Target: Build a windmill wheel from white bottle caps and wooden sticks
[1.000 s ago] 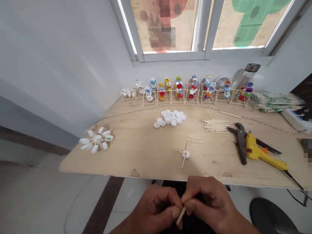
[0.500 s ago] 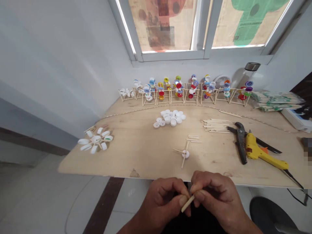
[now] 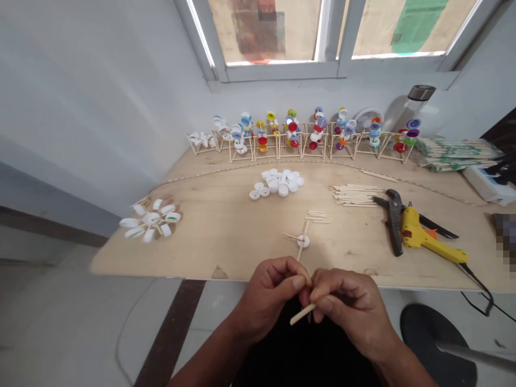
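My right hand point(image 3: 349, 303) pinches a short wooden stick point(image 3: 301, 315) between thumb and fingers, its free end pointing down to the left. Against its fingertips press those of my left hand point(image 3: 278, 287), closed in a pinch; whatever they hold is hidden. Both hands are at the table's front edge. Just beyond them lies a white bottle cap point(image 3: 303, 241) with thin sticks point(image 3: 291, 236) set across it. Several short cut sticks point(image 3: 317, 214) lie behind that cap.
White caps point(image 3: 278, 183) cluster mid-table. A cap wheel point(image 3: 151, 219) lies left. Longer sticks point(image 3: 357, 194), black-handled cutters point(image 3: 394, 220) and a yellow glue gun point(image 3: 429, 236) lie right. Colourful cap wheels on stick frames point(image 3: 292, 134) line the back, near a bottle point(image 3: 417, 110).
Both hands have risen slightly toward the table. My left thumb and fingers have come off the stick's near end, which now sticks out from my right hand. The view has tilted down a little.
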A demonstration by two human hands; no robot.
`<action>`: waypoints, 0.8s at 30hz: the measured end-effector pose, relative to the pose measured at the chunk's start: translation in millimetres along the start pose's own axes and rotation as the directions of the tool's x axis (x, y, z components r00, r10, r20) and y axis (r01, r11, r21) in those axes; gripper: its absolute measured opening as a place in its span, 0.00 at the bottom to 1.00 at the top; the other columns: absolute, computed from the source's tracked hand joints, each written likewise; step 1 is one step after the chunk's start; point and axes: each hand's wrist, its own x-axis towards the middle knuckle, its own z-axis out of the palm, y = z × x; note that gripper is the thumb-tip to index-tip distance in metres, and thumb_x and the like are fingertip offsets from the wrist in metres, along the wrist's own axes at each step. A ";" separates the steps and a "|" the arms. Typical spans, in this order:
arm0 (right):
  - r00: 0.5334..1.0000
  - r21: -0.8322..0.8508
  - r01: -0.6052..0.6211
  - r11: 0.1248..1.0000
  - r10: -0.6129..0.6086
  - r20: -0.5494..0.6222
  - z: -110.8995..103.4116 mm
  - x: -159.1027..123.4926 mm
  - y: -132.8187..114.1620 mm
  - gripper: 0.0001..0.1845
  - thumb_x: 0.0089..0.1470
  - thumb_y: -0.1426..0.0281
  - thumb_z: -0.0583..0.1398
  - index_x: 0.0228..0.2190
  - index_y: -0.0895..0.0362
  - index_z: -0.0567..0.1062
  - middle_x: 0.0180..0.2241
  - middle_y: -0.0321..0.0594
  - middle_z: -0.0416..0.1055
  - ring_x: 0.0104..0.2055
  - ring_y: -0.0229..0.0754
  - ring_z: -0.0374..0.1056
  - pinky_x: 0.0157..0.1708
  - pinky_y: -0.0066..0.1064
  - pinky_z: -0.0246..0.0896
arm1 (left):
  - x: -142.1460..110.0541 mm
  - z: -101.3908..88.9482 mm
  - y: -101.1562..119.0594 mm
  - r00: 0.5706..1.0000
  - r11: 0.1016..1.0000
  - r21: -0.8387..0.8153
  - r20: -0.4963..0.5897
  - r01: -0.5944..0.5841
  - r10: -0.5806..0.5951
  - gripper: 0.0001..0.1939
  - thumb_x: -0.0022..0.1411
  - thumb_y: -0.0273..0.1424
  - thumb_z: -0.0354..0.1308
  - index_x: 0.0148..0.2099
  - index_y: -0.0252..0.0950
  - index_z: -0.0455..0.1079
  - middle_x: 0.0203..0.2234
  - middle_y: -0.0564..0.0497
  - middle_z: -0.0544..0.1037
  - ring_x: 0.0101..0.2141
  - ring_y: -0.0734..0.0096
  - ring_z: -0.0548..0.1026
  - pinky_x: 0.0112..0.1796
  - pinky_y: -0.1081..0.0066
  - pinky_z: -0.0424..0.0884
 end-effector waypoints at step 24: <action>0.976 -0.672 0.187 0.717 -0.212 0.046 -10.3 11.5 -7.0 0.06 0.56 0.75 0.57 0.35 0.55 0.73 0.29 0.37 0.72 0.32 0.36 0.68 0.32 0.28 0.63 | -17.8 -7.9 21.9 0.969 0.622 0.781 -0.111 -0.053 0.221 0.07 0.58 0.31 0.58 0.36 0.36 0.76 0.25 0.52 0.77 0.28 0.71 0.73 0.31 0.73 0.68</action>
